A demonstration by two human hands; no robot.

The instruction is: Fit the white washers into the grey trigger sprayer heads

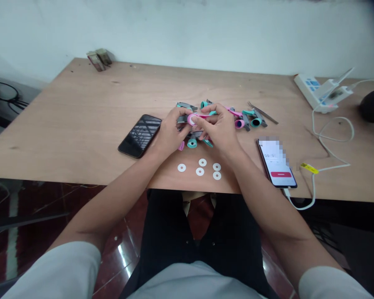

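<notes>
In front of me, my left hand [173,129] is closed on the grey end of a small pink-and-grey clip-like piece [192,119] with a round head. My right hand [220,126] pinches the same piece from the other side, its thumb on the pale round face. Around and beneath both hands lie several similar pieces with teal or pink rings, among them a teal-ringed one [192,143] and another teal-ringed one [256,122]; my fingers partly cover the pile. Nearer to me, several flat white rings [200,171] are spread on the wood.
A dark phone [139,136] lies left of my hands, a lit phone [277,164] on a white cable to the right. Behind the pile are metal tweezers [264,113]. A power strip [314,93] with chargers and small bundles [99,59] sit along the wooden table's [65,137] back.
</notes>
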